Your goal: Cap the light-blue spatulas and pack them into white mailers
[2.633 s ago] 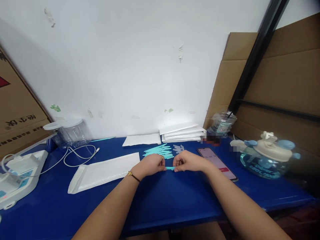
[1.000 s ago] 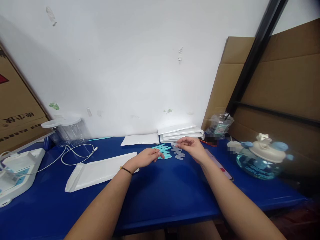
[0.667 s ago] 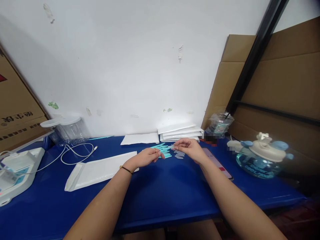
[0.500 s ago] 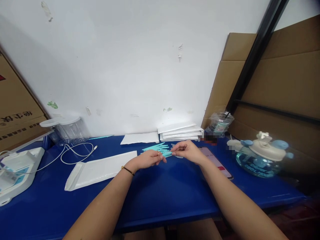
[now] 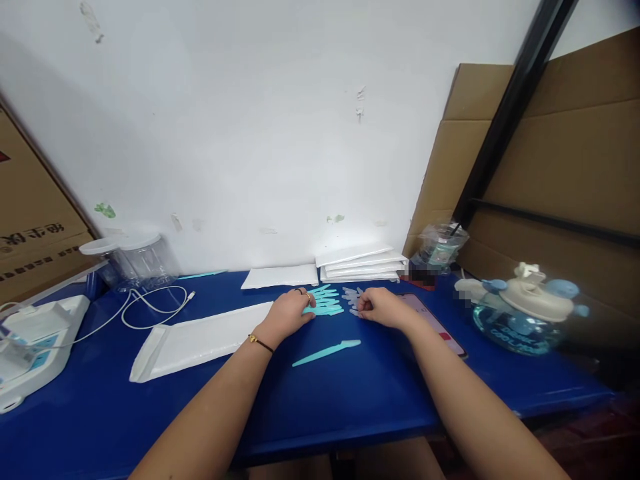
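Note:
A heap of teal plastic sticks lies on the blue table, with a small pile of clear caps just right of it. My left hand rests on the left edge of the teal heap, fingers curled on the sticks. My right hand is at the clear caps, fingers pinched together on them; what they hold is too small to tell. One teal stick with a clear cap on its end lies alone on the table, nearer to me than both hands.
A white padded envelope lies left of my hands, more envelopes stack at the wall. A phone and a water jug sit to the right. A white device, a cable and clear jars stand at left.
The two hands held a teal stick and a cap together; that capped stick now lies on the table, and both hands have gone back to the heaps.

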A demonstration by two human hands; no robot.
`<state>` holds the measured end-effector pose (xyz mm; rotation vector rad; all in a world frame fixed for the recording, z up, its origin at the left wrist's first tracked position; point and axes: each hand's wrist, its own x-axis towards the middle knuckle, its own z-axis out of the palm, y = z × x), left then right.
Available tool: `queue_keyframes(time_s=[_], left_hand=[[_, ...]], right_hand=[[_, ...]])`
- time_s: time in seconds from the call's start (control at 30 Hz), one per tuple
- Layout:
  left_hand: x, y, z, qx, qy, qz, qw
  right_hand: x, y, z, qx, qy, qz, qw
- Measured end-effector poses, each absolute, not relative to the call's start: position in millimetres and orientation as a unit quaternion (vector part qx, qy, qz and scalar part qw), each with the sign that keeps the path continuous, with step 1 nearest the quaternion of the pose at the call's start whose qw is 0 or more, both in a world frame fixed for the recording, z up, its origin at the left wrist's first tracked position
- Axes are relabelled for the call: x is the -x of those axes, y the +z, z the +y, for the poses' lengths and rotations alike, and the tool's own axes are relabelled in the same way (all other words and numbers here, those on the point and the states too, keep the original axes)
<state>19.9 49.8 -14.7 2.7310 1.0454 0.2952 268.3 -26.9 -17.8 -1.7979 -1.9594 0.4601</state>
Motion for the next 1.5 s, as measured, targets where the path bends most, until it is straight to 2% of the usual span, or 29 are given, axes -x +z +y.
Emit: queue_keyframes(time_s=[0.2,0.47,0.9,1.17,1.23,1.3,1.4,1.5], left_hand=[[-20,-16,56,-0.925,0.088,0.356,0.101],[-20,-14,57,-0.915,0.128,0.35,0.153],[-24,-13,51,-0.922,0.12,0.325,0.175],[-22,-5,42,-0.917,0.047,0.303,0.254],[-20,-8,46,-0.923,0.055,0.306,0.227],[-19,-11,50,-0.932,0.079,0.319,0.154],[-19,-16,56,-0.938,0.096,0.325,0.073],[-20,-16,58,-0.942,0.089,0.322,0.044]], right_hand=[[-267,-25,-25,0.65,0.161,-0.713,0.208],[-264,-18,-27,0.621,0.227,-0.689,0.296],[-252,-19,-28,0.573,0.217,-0.736,0.287],[-256,-10,-34,0.554,0.272,-0.747,0.248],[-264,-7,-33,0.584,0.239,-0.728,0.266],[-273,-7,-30,0.625,0.181,-0.707,0.278],[-281,-12,-26,0.652,0.131,-0.7,0.259],[-278,-18,-24,0.648,0.121,-0.716,0.229]])
